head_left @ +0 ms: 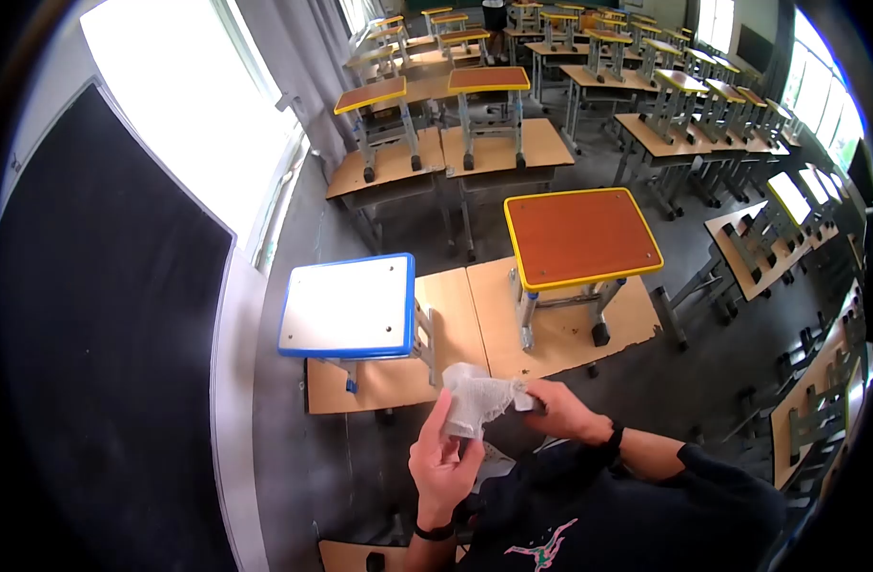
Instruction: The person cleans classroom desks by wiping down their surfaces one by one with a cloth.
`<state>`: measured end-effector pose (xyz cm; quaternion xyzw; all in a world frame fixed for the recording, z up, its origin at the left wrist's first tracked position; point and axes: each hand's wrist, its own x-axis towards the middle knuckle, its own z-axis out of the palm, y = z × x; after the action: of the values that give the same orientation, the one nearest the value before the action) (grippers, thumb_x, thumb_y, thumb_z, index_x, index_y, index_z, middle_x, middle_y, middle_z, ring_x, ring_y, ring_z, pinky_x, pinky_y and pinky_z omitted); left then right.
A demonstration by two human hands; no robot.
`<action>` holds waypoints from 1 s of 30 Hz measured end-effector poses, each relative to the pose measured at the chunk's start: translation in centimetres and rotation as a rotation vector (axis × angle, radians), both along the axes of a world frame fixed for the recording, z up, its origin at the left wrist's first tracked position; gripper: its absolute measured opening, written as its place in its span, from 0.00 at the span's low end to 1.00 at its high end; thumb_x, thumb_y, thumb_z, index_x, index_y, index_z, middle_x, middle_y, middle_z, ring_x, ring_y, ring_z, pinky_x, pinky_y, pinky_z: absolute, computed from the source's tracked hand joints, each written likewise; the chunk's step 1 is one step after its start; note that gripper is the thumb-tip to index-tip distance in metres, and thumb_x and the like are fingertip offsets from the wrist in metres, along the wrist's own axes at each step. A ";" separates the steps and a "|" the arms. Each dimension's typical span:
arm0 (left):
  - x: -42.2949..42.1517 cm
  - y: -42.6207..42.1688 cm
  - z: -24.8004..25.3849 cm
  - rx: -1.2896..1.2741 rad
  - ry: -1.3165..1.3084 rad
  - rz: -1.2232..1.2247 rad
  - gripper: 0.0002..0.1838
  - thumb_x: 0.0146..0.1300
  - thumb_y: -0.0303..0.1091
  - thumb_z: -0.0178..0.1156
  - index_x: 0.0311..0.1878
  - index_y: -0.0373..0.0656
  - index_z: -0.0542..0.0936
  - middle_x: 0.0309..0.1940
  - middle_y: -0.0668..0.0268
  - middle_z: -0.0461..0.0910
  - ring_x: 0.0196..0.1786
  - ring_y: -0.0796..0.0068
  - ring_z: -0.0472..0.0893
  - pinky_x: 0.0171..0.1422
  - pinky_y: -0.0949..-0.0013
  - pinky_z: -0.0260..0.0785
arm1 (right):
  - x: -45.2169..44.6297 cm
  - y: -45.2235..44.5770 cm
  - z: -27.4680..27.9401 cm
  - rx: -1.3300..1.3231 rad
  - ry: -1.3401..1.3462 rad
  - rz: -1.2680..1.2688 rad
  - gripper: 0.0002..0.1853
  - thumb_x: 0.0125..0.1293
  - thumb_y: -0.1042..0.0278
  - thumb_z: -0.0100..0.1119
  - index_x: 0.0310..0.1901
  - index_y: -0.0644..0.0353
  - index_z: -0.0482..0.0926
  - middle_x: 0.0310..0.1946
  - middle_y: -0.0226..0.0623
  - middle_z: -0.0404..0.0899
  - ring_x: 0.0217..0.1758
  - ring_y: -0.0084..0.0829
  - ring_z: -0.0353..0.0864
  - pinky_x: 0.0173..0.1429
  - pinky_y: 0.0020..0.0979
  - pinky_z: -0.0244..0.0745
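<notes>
A whitish, crinkled, see-through bundle (477,396), perhaps a roll of thin plastic or gauze, is held in front of my chest. My left hand (441,469) grips its lower left side between thumb and fingers. At the bundle's right end, my right hand (562,412) is closed on a pinched part of the same material. The bundle is stretched between both hands, above the front edge of a wooden desk (456,310). What exactly the material is, I cannot make out.
A white stool with a blue rim (351,307) and a brown stool with a yellow rim (584,238) stand on the desks ahead. Several rows of desks carrying stools reach back. A blackboard (112,315) and a bright window (184,95) are left. A person (495,17) stands far back.
</notes>
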<state>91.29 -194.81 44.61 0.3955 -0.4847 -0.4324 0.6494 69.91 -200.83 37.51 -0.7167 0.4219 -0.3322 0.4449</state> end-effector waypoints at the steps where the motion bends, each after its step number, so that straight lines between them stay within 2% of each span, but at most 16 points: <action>1: -0.1 0.2 -0.1 -0.006 -0.106 0.007 0.38 0.63 0.10 0.65 0.77 0.28 0.66 0.63 0.53 0.81 0.63 0.69 0.82 0.65 0.67 0.76 | -0.8 -0.2 -0.1 -0.006 0.050 0.011 0.20 0.59 0.75 0.65 0.55 0.61 0.82 0.47 0.51 0.85 0.49 0.50 0.86 0.54 0.40 0.79; 2: -0.9 0.1 -0.1 0.009 -0.146 0.090 0.35 0.60 0.10 0.66 0.73 0.29 0.73 0.57 0.53 0.85 0.56 0.74 0.84 0.58 0.72 0.77 | -1.8 -0.4 -0.3 -0.008 0.066 -0.004 0.19 0.59 0.75 0.64 0.55 0.62 0.81 0.46 0.51 0.85 0.48 0.50 0.86 0.53 0.40 0.79; 3: -1.2 0.2 -0.3 0.019 -0.156 0.097 0.35 0.60 0.10 0.66 0.73 0.29 0.73 0.57 0.53 0.85 0.56 0.74 0.84 0.58 0.72 0.77 | -2.9 -0.5 -0.4 -0.012 0.084 -0.023 0.18 0.60 0.76 0.63 0.54 0.63 0.81 0.46 0.52 0.85 0.47 0.50 0.86 0.53 0.40 0.79; 5: -3.4 -0.1 -0.6 -0.030 -0.417 0.229 0.30 0.57 0.11 0.69 0.66 0.30 0.80 0.50 0.55 0.88 0.48 0.78 0.85 0.50 0.76 0.77 | -6.6 -0.5 -0.7 0.035 0.066 -0.068 0.17 0.60 0.76 0.62 0.53 0.64 0.81 0.44 0.53 0.85 0.45 0.49 0.85 0.52 0.40 0.79; 6: -3.6 -0.2 -0.5 -0.028 -0.394 0.286 0.27 0.55 0.12 0.70 0.61 0.31 0.83 0.44 0.58 0.89 0.43 0.82 0.84 0.46 0.78 0.76 | -6.8 -0.6 -0.6 0.075 0.069 -0.115 0.16 0.61 0.76 0.61 0.52 0.65 0.80 0.41 0.53 0.84 0.44 0.49 0.85 0.52 0.40 0.78; 10: -7.6 -0.8 -2.1 -0.079 -0.549 0.351 0.27 0.57 0.11 0.70 0.62 0.30 0.81 0.42 0.65 0.88 0.39 0.90 0.79 0.40 0.84 0.67 | -13.9 -0.6 0.2 0.167 0.008 -0.211 0.14 0.62 0.77 0.59 0.50 0.66 0.79 0.36 0.53 0.83 0.41 0.49 0.84 0.49 0.39 0.78; 15: -17.4 -1.0 -4.0 0.131 -0.354 0.263 0.24 0.59 0.14 0.72 0.60 0.31 0.82 0.45 0.63 0.88 0.42 0.87 0.81 0.44 0.83 0.70 | -26.4 0.6 -1.4 0.050 -0.004 -0.467 0.11 0.62 0.78 0.58 0.46 0.67 0.78 0.29 0.47 0.82 0.32 0.37 0.82 0.40 0.35 0.76; 16: -19.6 -1.6 -5.4 0.113 -0.402 0.202 0.23 0.59 0.14 0.72 0.59 0.31 0.82 0.45 0.62 0.88 0.43 0.86 0.82 0.45 0.82 0.71 | -30.0 1.4 -1.7 -0.031 -0.100 -0.535 0.10 0.61 0.81 0.58 0.45 0.66 0.78 0.27 0.42 0.80 0.30 0.26 0.78 0.36 0.31 0.72; 17: -22.2 -1.7 -5.5 0.114 -0.441 0.162 0.23 0.59 0.14 0.72 0.59 0.31 0.82 0.44 0.62 0.88 0.43 0.85 0.82 0.46 0.82 0.72 | -32.8 2.0 -1.8 0.012 -0.151 -0.575 0.11 0.60 0.84 0.57 0.44 0.65 0.78 0.25 0.35 0.77 0.30 0.19 0.74 0.35 0.26 0.68; 19: -24.5 -2.0 -5.0 0.065 -0.286 0.089 0.20 0.60 0.13 0.71 0.56 0.31 0.83 0.42 0.65 0.88 0.42 0.86 0.82 0.45 0.84 0.70 | -34.2 3.0 -1.7 0.028 -0.180 -0.651 0.10 0.61 0.84 0.57 0.44 0.65 0.78 0.26 0.28 0.75 0.31 0.14 0.71 0.35 0.22 0.66; 21: -28.4 -2.7 -3.8 0.075 -0.327 0.007 0.13 0.64 0.19 0.71 0.51 0.30 0.84 0.36 0.66 0.88 0.38 0.86 0.83 0.42 0.83 0.72 | -38.3 4.4 -1.2 0.034 -0.270 -0.707 0.11 0.63 0.86 0.56 0.46 0.64 0.77 0.33 0.24 0.75 0.34 0.13 0.71 0.37 0.20 0.66; 23: -32.4 -3.6 -3.4 0.123 -0.325 -0.055 0.12 0.64 0.19 0.70 0.51 0.29 0.84 0.32 0.64 0.88 0.36 0.83 0.85 0.41 0.80 0.74 | -42.5 5.8 -1.1 -0.012 -0.362 -0.842 0.13 0.62 0.87 0.54 0.47 0.63 0.77 0.35 0.25 0.76 0.35 0.13 0.71 0.38 0.19 0.66; 25: -33.3 -4.9 -3.3 0.165 -0.341 -0.121 0.11 0.65 0.19 0.69 0.50 0.27 0.84 0.29 0.61 0.87 0.35 0.80 0.86 0.41 0.76 0.77 | -44.1 5.7 -0.6 -0.046 -0.289 -0.840 0.15 0.62 0.88 0.51 0.48 0.62 0.78 0.36 0.25 0.76 0.35 0.13 0.71 0.39 0.19 0.67; 27: -35.6 -6.5 -3.3 0.160 -0.637 -0.187 0.07 0.66 0.24 0.70 0.43 0.30 0.86 0.22 0.62 0.83 0.26 0.80 0.82 0.33 0.75 0.72 | -46.5 6.3 -0.4 -0.045 -0.418 -0.932 0.18 0.62 0.88 0.49 0.50 0.63 0.78 0.36 0.25 0.76 0.36 0.14 0.72 0.40 0.19 0.67; 28: -36.2 -6.4 -3.1 0.164 -0.611 -0.140 0.06 0.64 0.26 0.73 0.38 0.33 0.87 0.21 0.62 0.81 0.24 0.80 0.78 0.30 0.73 0.67 | -46.7 6.5 0.5 0.004 -0.391 -0.941 0.18 0.61 0.88 0.48 0.51 0.62 0.79 0.37 0.25 0.77 0.37 0.14 0.72 0.42 0.20 0.68; 30: -38.6 -9.0 -4.3 0.075 -0.574 -0.169 0.05 0.65 0.24 0.72 0.36 0.33 0.86 0.21 0.66 0.80 0.24 0.82 0.77 0.30 0.75 0.66 | -49.2 5.4 0.3 -0.013 -0.435 -0.916 0.16 0.64 0.86 0.51 0.50 0.63 0.81 0.38 0.25 0.78 0.38 0.14 0.73 0.43 0.20 0.68</action>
<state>52.66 -203.82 40.36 0.4835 -0.6633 -0.3729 0.4327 20.73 -195.42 37.81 -0.3751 0.5886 -0.6374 0.3266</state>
